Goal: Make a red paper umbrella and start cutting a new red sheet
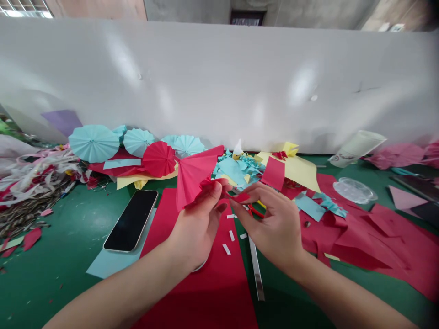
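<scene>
My left hand (202, 214) grips a red pleated paper fan (195, 176), partly spread, its folds gathered between thumb and fingers. Close beside it, my right hand (270, 214) pinches a small red paper piece (241, 197) between thumb and forefinger. Whether that piece joins the fan is hidden by my fingers. Beneath both hands lies a red paper sheet (206, 292) with several small white strips (226, 249) on it. Scissors with red and yellow handles (255, 210) show partly behind my right hand.
A phone (132, 221) rests on light blue paper at left. Finished blue paper rosettes (94, 143) and a red rosette (158, 158) lean at the back by a white panel (206, 82). A metal ruler-like strip (256, 269) lies right of centre. Red paper scraps (363, 242) cover the right side.
</scene>
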The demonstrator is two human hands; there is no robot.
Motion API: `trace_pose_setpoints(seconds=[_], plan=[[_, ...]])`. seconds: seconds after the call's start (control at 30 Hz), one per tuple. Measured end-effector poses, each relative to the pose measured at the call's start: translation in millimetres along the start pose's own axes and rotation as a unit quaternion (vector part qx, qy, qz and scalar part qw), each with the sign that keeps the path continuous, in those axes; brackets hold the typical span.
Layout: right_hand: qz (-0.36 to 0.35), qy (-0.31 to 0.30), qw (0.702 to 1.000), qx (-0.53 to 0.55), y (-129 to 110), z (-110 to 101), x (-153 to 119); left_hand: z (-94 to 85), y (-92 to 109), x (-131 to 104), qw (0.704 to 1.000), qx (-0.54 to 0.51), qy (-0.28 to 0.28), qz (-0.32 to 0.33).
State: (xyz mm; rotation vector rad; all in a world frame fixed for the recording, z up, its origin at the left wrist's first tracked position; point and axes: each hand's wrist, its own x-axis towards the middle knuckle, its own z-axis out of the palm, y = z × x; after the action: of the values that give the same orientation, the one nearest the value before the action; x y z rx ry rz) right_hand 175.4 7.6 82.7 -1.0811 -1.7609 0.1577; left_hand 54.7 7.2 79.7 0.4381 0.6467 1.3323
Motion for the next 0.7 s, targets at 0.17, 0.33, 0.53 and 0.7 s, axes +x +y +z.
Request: trace_pose_setpoints(seconds=[0.17, 0.33, 0.53, 0.7], plan=[[-0.084, 0.022, 0.996, -0.032, 2.4, 2.6, -2.3, -1.9, -0.7, 0.0, 0.999, -0.006, -0.029, 0.013], [-0.114, 0.045, 0.992, -0.031, -0.5, 2.5, -1.2, -1.4, 0.0, -0.7, 0.998, 0.010, -0.052, 0.036], [-0.095, 0.059, 0.994, -0.017, -3.5, 1.4, -1.2, 0.3, -0.2, 0.9, 0.997, 0.015, -0.062, 0.053], [0.056, -0.012, 0.996, 0.075, -6.5, -3.8, 0.5, 1.1, -0.4, -1.4, 0.996, 0.025, -0.052, 0.064]])
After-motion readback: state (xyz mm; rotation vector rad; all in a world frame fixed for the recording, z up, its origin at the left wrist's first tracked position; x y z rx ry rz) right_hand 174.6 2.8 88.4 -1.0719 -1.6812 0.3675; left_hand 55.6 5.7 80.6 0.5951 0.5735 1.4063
